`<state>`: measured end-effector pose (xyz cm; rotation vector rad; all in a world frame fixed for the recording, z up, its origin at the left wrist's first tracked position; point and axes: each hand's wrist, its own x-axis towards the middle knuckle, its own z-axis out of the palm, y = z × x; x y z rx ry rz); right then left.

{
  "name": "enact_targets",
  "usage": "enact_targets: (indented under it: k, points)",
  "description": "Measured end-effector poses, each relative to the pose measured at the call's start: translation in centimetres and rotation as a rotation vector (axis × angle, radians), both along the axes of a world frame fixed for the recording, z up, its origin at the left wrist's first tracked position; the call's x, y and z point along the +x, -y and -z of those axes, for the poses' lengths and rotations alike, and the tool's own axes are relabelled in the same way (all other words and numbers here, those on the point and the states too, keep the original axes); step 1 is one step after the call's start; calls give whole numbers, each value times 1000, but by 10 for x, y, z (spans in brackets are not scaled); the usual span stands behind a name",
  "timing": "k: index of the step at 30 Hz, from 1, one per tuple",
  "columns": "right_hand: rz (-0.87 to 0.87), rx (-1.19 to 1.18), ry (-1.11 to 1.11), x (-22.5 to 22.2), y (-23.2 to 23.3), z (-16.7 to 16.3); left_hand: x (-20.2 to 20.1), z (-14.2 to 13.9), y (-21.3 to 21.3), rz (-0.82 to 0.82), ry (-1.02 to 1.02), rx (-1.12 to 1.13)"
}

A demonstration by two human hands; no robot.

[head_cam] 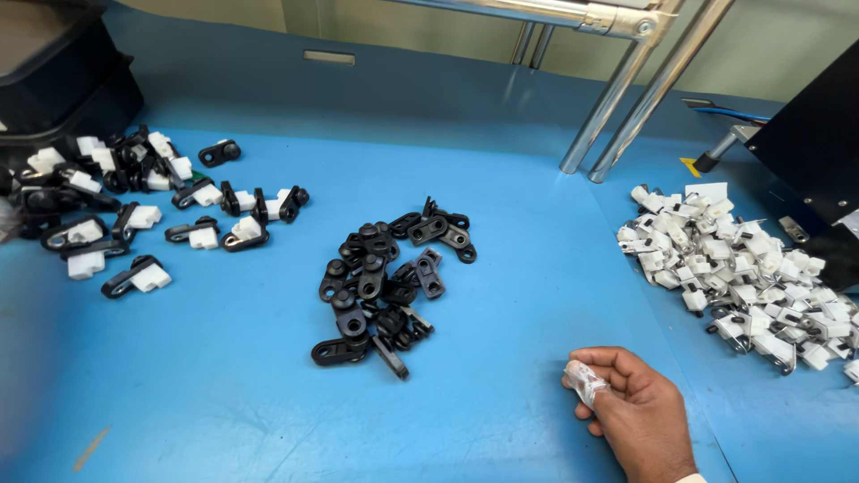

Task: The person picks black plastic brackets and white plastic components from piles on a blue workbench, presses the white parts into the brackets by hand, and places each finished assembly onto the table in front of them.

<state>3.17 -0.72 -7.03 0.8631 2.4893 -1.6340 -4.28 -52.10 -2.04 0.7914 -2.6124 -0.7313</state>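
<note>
- A person's right hand (640, 407) rests low on the blue worktop (224, 394), fingers curled nearly closed around a small white plastic piece (586, 383); its grip is a loose pinch between thumb and forefinger, which leaves the part's end poking out to the left.
- The left hand is out of the picture, so its grip cannot be told.
- The parts lie sorted by kind: a heap of black plastic links (385, 286) sits mid-worktop, well apart from the hand, and a pile of white clips (743, 268) spreads just to the hand's right, within easy reach.
- At far left lie joined black-and-white pieces (134, 215), kept clear of the loose stock.
- Two metal frame tubes (626, 98) rise behind, beside a black machine housing (819, 134).
</note>
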Motion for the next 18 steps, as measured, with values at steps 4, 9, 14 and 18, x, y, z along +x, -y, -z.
enact_targets:
  k: [4,9,14,18]
  points:
    - [3,11,-27,0,13,8,17,14,-47,251,-131,116]
    - [-171,139,-141,-4,16,5,16,5,-182,663,-319,250]
    - [-325,319,-267,-66,32,-9,22,-36,-270,597,-164,368]
    - [-426,721,-403,-105,39,-20,54,-37,-301,555,-150,423]
